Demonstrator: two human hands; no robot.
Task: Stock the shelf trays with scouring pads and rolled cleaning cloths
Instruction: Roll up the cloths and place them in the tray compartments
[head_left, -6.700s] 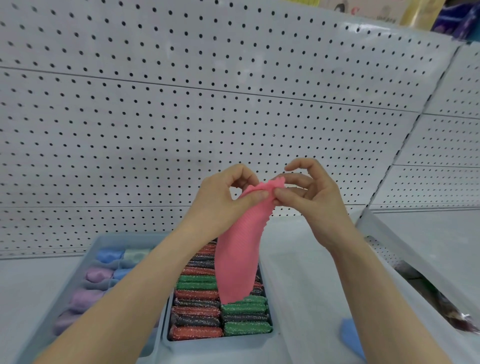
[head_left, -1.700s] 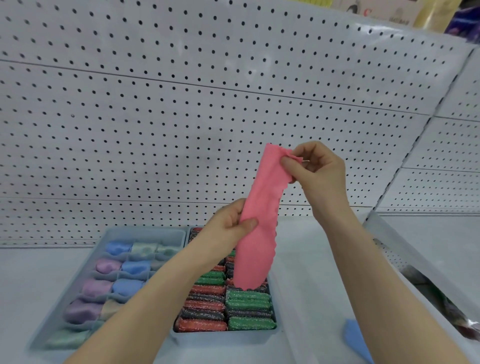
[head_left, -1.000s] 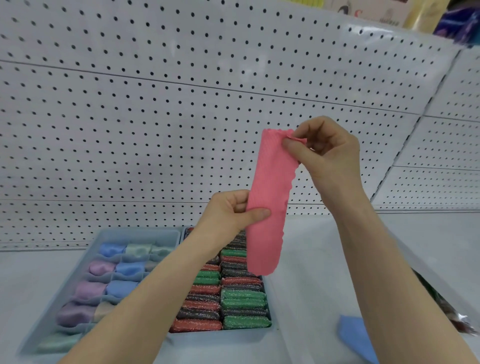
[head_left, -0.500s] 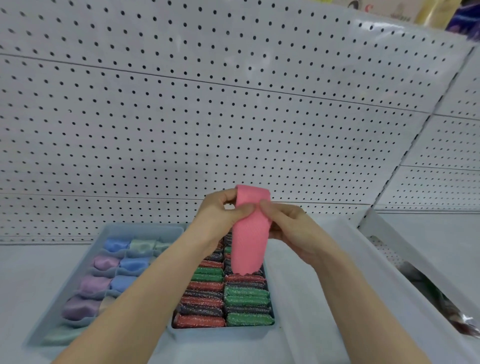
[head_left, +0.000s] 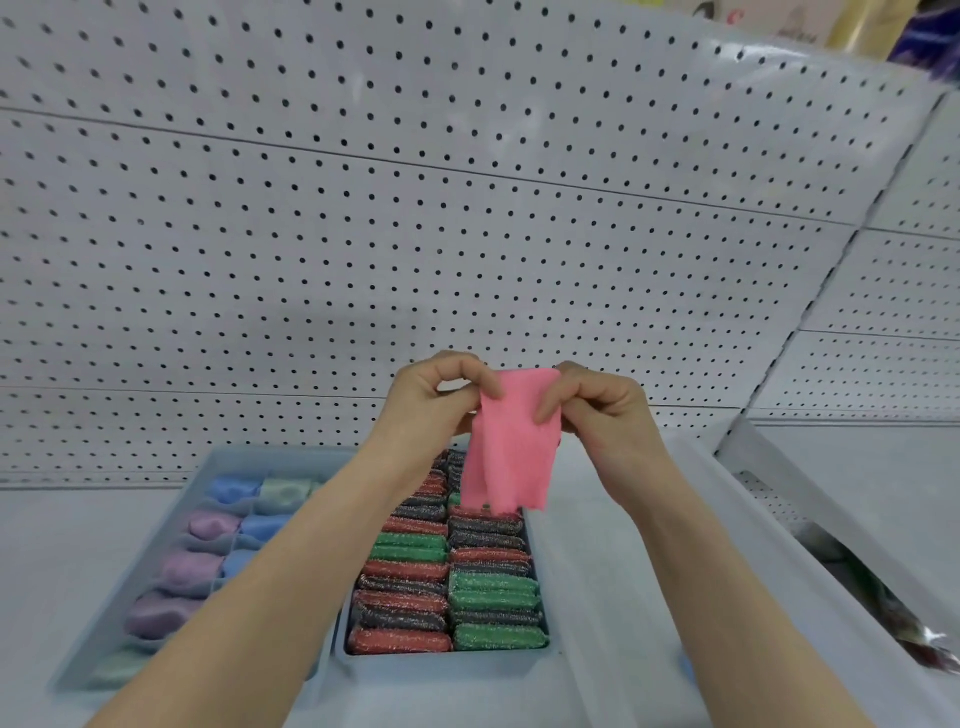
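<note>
Pinching the top edge of a pink textured cleaning cloth (head_left: 511, 452), both hands hold it up in front of the white perforated back panel (head_left: 415, 234) of the shelf (head_left: 52, 545). The left hand (head_left: 431, 400) has thumb and forefinger nipped on the cloth's upper left corner, with the other fingers curled. The right hand (head_left: 602, 410) has thumb and curled fingers nipped on the upper right edge. The cloth hangs as a narrow folded strip, and its uneven lower hem is above the far end of the pale blue-grey plastic tray (head_left: 447, 665); contact with the contents cannot be told. This tray sits at the front middle of the shelf, filled with two columns of glittery red, green and dark grey scouring pads (head_left: 452, 587) set on edge. Just beside it to the left is a compartmented blue-grey tray (head_left: 228, 457) holding rolled cloths (head_left: 208, 525) in blue, pale green, lilac and pink. The left forearm crosses over its near right side. On the right of the pad tray lies a long white plastic tray (head_left: 623, 571). Toward the shelf's right edge there is a clear plastic bag (head_left: 893, 613), its contents not legible.
</note>
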